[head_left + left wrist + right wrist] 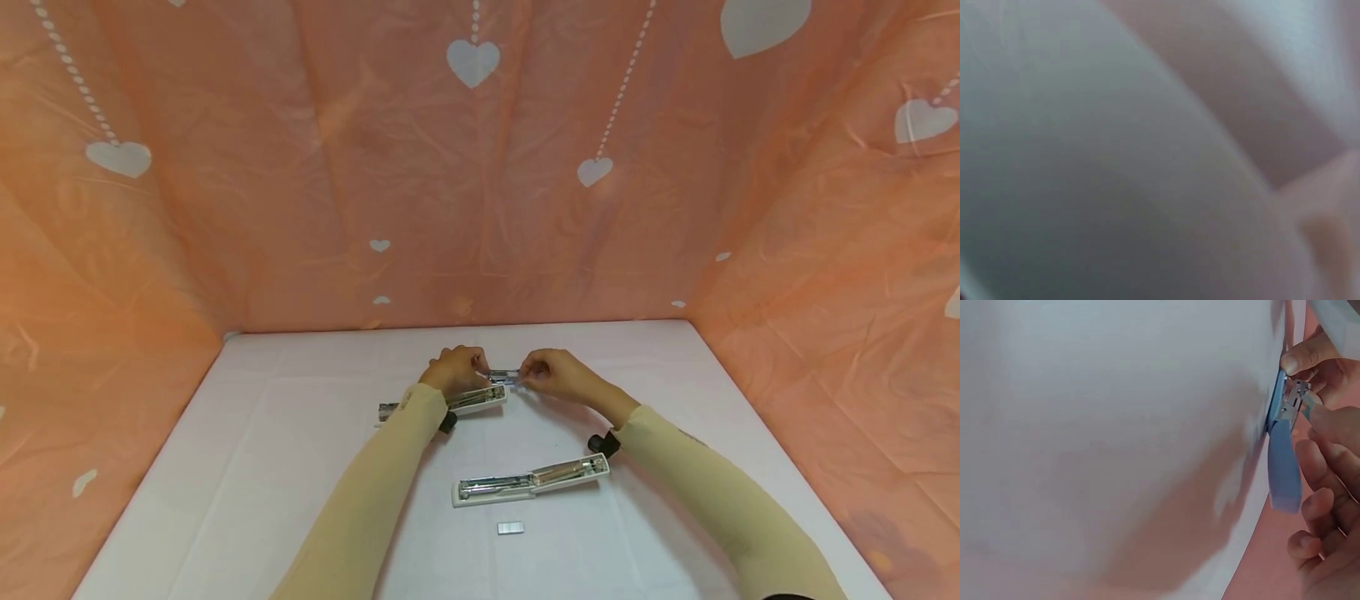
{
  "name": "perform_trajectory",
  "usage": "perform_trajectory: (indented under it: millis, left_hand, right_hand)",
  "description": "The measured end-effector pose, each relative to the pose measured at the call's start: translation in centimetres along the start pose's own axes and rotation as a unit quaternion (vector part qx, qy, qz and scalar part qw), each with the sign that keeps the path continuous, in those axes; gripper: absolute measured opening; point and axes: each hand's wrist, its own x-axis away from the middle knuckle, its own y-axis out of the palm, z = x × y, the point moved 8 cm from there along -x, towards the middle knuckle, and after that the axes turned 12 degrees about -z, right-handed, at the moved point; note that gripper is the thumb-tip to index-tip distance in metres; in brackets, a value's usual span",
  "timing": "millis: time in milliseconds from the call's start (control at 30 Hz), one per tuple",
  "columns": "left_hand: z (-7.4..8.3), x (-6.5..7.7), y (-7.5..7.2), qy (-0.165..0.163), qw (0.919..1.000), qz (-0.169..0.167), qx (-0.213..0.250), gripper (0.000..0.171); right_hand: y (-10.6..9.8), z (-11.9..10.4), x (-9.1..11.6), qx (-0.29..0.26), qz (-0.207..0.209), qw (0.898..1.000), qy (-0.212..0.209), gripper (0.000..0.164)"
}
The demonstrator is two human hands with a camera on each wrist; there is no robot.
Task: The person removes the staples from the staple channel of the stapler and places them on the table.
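A small blue stapler, swung open, is between my two hands. Its metal magazine is exposed. My left hand grips one end, its thumb pressing along the blue part. On the other side, my right hand pinches a small pale strip between thumb and index finger right at the magazine; I cannot tell exactly what it is. The other right fingers curl loosely near the blue handle. The left wrist view is a close blur of pale surface and skin.
An opened white stapler lies partly beneath my left wrist. Nearer me is a second opened white stapler, with a silver strip of staples in front of it. Orange cloth with hearts surrounds the white table.
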Motion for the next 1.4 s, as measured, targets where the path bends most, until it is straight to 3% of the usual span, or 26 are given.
perform_trajectory:
  millis: [433,700,1100,1233,1300,1400]
  left_hand:
    - [0.1,0.7,-0.2,0.001,1.0000,0.006,0.003,0.018]
    - [0.1,0.7,-0.3,0.008,1.0000,0.006,-0.002,0.017]
    - [-0.7,-0.1,0.2,-0.026,0.9995,-0.013,-0.008,0.020]
    - [-1.0,0.6,0.3,-0.017,0.9988,-0.027,0.037,0.024]
    - [-1.2,1.1,0.0,0.000,0.9963,-0.032,0.080,0.026]
    - [-1.3,1.9,-0.7,0.032,0.9936,-0.039,0.101,0.026]
  right_hand:
    - [0.6,-0.7,0.1,0.085,-0.003,0.996,-0.035,0.012]
    - [1.1,-1.3,0.2,0.134,-0.013,0.991,-0.027,0.015]
    - [1.6,-2.0,0.5,0.219,-0.019,0.975,-0.023,0.010]
    - [1.5,-2.1,0.8,0.218,-0.020,0.975,-0.028,0.011]
    - [1.0,-2.2,0.9,0.212,-0.008,0.977,-0.031,0.013]
    - [0.1,-1.8,1.5,0.204,0.018,0.979,-0.026,0.014]
